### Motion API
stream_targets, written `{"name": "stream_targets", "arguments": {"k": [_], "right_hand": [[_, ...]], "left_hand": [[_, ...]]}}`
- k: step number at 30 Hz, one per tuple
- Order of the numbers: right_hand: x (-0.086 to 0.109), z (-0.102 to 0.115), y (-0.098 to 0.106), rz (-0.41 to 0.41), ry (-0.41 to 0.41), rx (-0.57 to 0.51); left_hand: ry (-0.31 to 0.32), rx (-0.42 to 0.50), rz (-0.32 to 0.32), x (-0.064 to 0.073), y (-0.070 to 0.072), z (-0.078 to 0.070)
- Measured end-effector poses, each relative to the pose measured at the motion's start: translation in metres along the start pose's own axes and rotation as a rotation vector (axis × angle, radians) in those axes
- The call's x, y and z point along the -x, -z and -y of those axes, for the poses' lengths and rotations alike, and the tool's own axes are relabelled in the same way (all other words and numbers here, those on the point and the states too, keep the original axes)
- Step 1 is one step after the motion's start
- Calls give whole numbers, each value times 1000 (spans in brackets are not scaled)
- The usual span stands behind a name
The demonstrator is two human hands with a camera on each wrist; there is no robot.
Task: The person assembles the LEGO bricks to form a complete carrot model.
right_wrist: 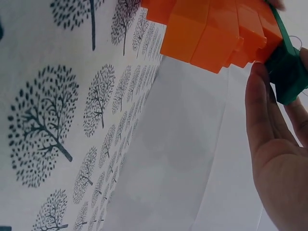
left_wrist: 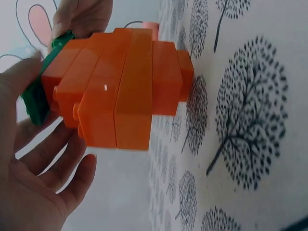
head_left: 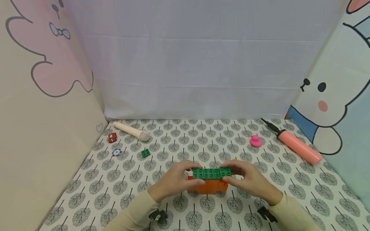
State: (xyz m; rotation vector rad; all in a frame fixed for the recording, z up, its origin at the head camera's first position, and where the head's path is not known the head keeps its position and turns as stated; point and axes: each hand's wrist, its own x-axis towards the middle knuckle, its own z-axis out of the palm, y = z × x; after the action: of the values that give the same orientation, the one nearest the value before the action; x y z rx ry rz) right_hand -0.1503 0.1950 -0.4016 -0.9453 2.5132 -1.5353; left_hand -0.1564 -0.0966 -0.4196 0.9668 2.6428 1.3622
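Between my two hands is a build of orange toy building bricks (head_left: 209,187), stepped and narrower toward its base in the left wrist view. A row of green building bricks (head_left: 208,174) tops it, the right-end brick sitting a little higher. My left hand (head_left: 177,179) pinches the left end of the green row between thumb and index finger; its other fingers spread behind the build. On the right end, my right hand (head_left: 249,178) pinches the raised green brick (right_wrist: 288,72) with thumb and fingers. Whether the build's base touches the table cannot be told.
A loose green brick (head_left: 145,153), a poker chip (head_left: 117,152), a small red toy car (head_left: 112,137) and a toy microphone (head_left: 131,131) lie at the left. At the right are a pink rubber duck (head_left: 255,141) and a coral hand pump (head_left: 299,147). Cloth walls border the table.
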Motion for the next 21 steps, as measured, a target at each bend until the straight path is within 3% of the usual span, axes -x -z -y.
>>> {"name": "stream_targets", "arguments": {"k": [2,6,11,16,21], "right_hand": [[1,0,0,-1,4,5],[2,-1,0,-6,9,13],[2,-1,0,-1,-2,23],[2,-1,0,7,-7,28],[3,-2,0,-3,6,33]], "left_hand": [[22,10,-7,1,6,5],[137,-17,-95,5,30,22],[301,-218,-196,11,68,66],[470,-361,-217,21,97,103],[581,-395,-206,25,107,120]]}}
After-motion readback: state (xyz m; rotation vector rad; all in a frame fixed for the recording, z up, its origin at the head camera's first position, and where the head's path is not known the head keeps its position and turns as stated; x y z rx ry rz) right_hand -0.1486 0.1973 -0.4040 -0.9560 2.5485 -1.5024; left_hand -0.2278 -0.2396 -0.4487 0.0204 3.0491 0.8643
